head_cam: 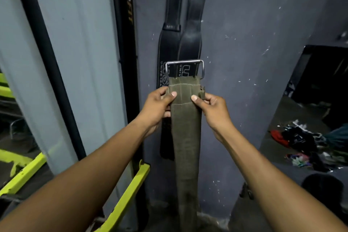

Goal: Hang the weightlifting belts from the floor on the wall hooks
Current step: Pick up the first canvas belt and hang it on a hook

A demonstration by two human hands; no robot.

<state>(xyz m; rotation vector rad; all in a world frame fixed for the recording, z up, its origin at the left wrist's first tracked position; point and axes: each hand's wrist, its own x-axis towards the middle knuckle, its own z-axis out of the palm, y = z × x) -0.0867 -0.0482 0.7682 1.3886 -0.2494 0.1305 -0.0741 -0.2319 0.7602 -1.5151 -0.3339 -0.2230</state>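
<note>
The grey wall [244,43] filled most of the head view, its paint flecked with white marks. To its left stood a pale panel [79,52] edged by a black upright [126,43] bearing partly legible lettering. Yellow-green machine frame pieces [130,194] sat low on the left. At right, a dark opening showed a heap of mixed clothing [305,143] on the floor.

Two black leather belts [180,39] hung side by side on the wall, their upper ends running out of view at the top; the hooks could not be seen.

An olive fabric belt [185,147] was held upright in front of the black belts, its length hanging straight down toward the bottom of the view. Its metal buckle [185,68], a rectangular wire loop, was at the top, overlapping the lower printed part of the black belts.

The left hand [160,107] gripped the olive belt's left edge just below the buckle, thumb on the front face. The right hand [211,107] gripped the right edge at the same height, thumb likewise on the front.
</note>
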